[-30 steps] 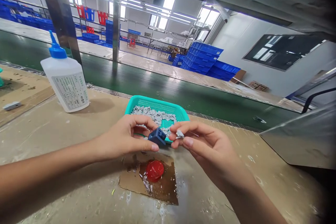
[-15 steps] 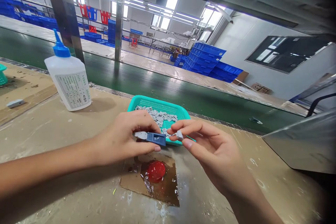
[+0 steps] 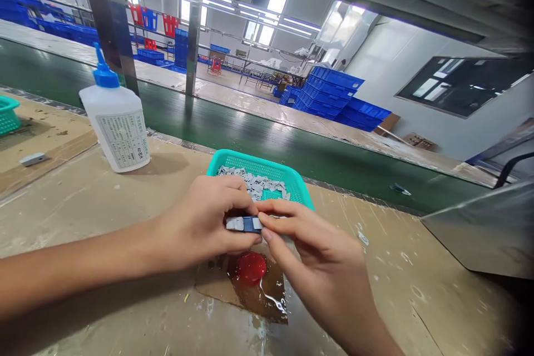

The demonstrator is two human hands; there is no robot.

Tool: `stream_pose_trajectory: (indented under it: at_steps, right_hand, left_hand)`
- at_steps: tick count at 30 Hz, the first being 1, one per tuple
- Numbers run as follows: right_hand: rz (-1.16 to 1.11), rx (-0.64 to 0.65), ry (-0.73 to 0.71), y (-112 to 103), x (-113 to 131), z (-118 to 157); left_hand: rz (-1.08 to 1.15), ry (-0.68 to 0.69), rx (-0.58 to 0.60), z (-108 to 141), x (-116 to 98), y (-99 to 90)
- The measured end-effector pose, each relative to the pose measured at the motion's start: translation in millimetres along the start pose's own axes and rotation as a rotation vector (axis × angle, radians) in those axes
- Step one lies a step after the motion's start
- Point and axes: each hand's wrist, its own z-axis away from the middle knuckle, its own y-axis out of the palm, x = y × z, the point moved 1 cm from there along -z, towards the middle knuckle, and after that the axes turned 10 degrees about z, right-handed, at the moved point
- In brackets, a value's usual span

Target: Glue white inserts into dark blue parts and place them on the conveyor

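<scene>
My left hand (image 3: 217, 214) grips a small blue and grey plastic part (image 3: 250, 225) between thumb and fingers. My right hand (image 3: 308, 245) pinches a small light grey piece (image 3: 257, 223) against the right end of that part. Just behind both hands sits a turquoise basket (image 3: 298, 181) holding many small grey pieces (image 3: 250, 181). Below them, a red round object (image 3: 251, 268) lies on a wet brown square (image 3: 225, 288) on the table.
A white bottle with a blue nozzle (image 3: 119, 128) stands at the left. Beyond the table (image 3: 175, 178) runs a green conveyor belt (image 3: 267, 144). A second turquoise basket (image 3: 8, 115) and a loose grey piece (image 3: 33, 159) are at far left. Blue crates (image 3: 329, 92) are stacked behind.
My right hand has moved left, bringing the grey piece from a short distance away onto the blue part. The view has shifted slightly.
</scene>
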Motion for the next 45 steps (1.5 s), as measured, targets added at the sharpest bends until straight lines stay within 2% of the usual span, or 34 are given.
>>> stream_pose_trajectory:
  at_steps: [2, 5, 8, 10, 16, 20, 23, 27, 29, 31, 33, 35, 41, 45]
  right_hand:
    - [0.131, -0.029, -0.105, 3, 3, 5]
    - [0.246, -0.027, -0.196, 4, 3, 9]
    - [0.276, -0.069, -0.244, -1, -1, 9]
    - [0.304, -0.085, -0.279, -5, -4, 8]
    - [0.321, -0.105, -0.186, -13, -1, 3]
    - [0.314, -0.083, -0.231, -14, 0, 1]
    - [0.246, -0.076, -0.237, -12, -1, -1]
    - [0.111, -0.006, -0.151, -12, -13, -4]
    - [-0.013, 0.049, -0.049, -16, -27, -6]
    - [-0.109, 0.085, 0.087, -21, -45, -8]
    - [-0.101, 0.109, 0.215, -25, -63, -9]
    - [0.002, 0.151, 0.274, -26, -76, -10]
    - [0.354, 0.275, 0.126, -20, -78, -19]
    - [0.471, 0.572, 0.169, -17, -83, -37]
  left_hand:
    - [0.086, -0.024, -0.055, 0, 1, -1.3]
    - [0.422, -0.151, -0.117, -2, 2, -1.1]
    - [0.799, -0.272, -0.043, -4, -2, 2.2]
    - [0.93, -0.317, 0.01, -5, -4, 4.3]
    - [1.017, -0.406, 0.005, -4, -3, 5.1]
    - [1.008, -0.445, 0.199, -4, -1, 3.2]
    - [1.118, -0.505, 0.348, -4, 2, 3.6]
    - [1.23, -0.571, 0.387, -4, 8, 4.1]
    - [1.311, -0.594, 0.336, -5, 11, 1.5]
    - [1.405, -0.601, 0.218, -7, 16, -3.1]
    - [1.45, -0.58, 0.093, -10, 22, -7.8]
    - [1.46, -0.557, 0.016, -12, 27, -10.2]
    - [1.514, -0.52, -0.115, -13, 37, -5.8]
    - [1.494, -0.496, -0.167, -15, 44, -8.6]
